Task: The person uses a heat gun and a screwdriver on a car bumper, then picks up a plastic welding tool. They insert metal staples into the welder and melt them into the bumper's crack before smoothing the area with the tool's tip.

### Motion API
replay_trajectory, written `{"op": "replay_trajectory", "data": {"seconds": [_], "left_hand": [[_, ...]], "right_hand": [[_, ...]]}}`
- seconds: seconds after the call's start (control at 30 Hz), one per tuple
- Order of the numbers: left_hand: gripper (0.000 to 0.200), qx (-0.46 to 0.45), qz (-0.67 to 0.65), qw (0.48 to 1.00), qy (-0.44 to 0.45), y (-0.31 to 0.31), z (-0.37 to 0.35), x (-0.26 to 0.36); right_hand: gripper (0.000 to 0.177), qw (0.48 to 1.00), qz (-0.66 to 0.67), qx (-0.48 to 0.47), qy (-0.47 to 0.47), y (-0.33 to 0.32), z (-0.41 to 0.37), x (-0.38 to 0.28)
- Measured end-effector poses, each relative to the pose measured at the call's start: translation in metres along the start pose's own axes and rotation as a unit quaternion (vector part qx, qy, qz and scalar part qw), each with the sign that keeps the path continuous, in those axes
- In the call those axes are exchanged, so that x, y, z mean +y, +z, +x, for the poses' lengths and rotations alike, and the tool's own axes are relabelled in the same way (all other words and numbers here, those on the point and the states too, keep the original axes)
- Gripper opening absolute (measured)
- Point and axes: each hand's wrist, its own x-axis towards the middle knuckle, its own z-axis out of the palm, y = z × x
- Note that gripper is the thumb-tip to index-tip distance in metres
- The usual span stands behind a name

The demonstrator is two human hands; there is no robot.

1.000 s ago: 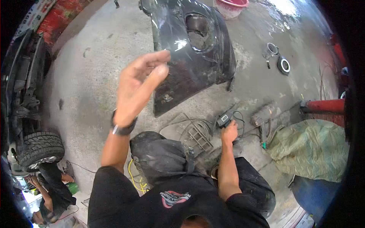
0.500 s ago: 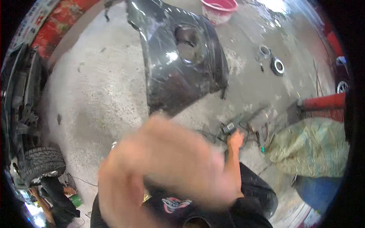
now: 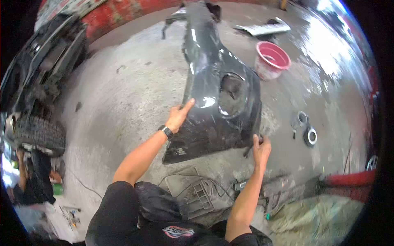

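A dark grey car bumper [image 3: 213, 102] lies on the concrete floor, with a round hole in its near end. My left hand [image 3: 179, 116], a black watch on its wrist, grips the bumper's left edge with the thumb on top. My right hand [image 3: 261, 148] is closed on the bumper's near right corner. A small black tool [image 3: 241, 185] lies on the floor by my right forearm, apart from the hand.
A pink bucket [image 3: 271, 60] stands beyond the bumper. Round rings [image 3: 305, 130] lie right of it. A plastic grille piece [image 3: 197, 196] and cables are by my knees. A car with a bare wheel [image 3: 39, 133] stands left, another person [image 3: 28, 180] crouching beside it. A red post [image 3: 349, 179] lies right.
My left hand has dropped from mid-air onto the bumper's left edge. My right hand has let go of the black tool and moved up to the bumper's corner. The view tilted forward.
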Motion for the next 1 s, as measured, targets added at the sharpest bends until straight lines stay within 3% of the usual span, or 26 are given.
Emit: {"op": "replay_trajectory", "data": {"seconds": [0.1, 0.13, 0.27, 0.4, 0.57, 0.6, 0.67, 0.87, 1.0], "left_hand": [[0.073, -0.038, -0.029, 0.998, -0.032, -0.021, -0.017, 0.016], [0.07, -0.038, -0.038, 0.998, -0.023, -0.027, -0.023, 0.02], [0.064, -0.057, -0.064, 0.996, -0.029, -0.055, -0.065, 0.063], [0.059, -0.058, 0.014, 0.996, -0.065, -0.084, -0.098, 0.07], [0.055, -0.085, 0.003, 0.996, -0.026, -0.103, -0.143, 0.157], [0.056, -0.095, 0.047, 0.992, -0.07, -0.112, -0.146, 0.178], [0.055, -0.089, 0.031, 0.993, -0.073, -0.127, -0.154, 0.21], [0.055, -0.089, -0.006, 0.993, -0.082, -0.171, -0.186, 0.327], [0.05, -0.082, 0.018, 0.993, -0.089, -0.183, -0.228, 0.393]], "right_hand": [[0.048, 0.996, 0.014, -0.016, -0.084, 0.0, 0.033, -0.041], [0.052, 0.996, 0.003, -0.054, -0.073, 0.0, 0.046, -0.057], [0.056, 0.967, 0.023, -0.004, -0.254, 0.028, 0.103, -0.119], [0.062, 0.956, 0.059, -0.064, -0.282, 0.045, 0.149, -0.188], [0.093, 0.956, 0.067, -0.26, -0.122, 0.047, 0.185, -0.262], [0.097, 0.952, 0.061, -0.284, -0.096, 0.044, 0.181, -0.28], [0.106, 0.938, 0.088, -0.332, -0.052, 0.043, 0.178, -0.307], [0.111, 0.935, 0.134, -0.323, -0.049, -0.014, 0.168, -0.416], [0.121, 0.94, -0.077, -0.323, -0.077, -0.077, 0.183, -0.499]]}}
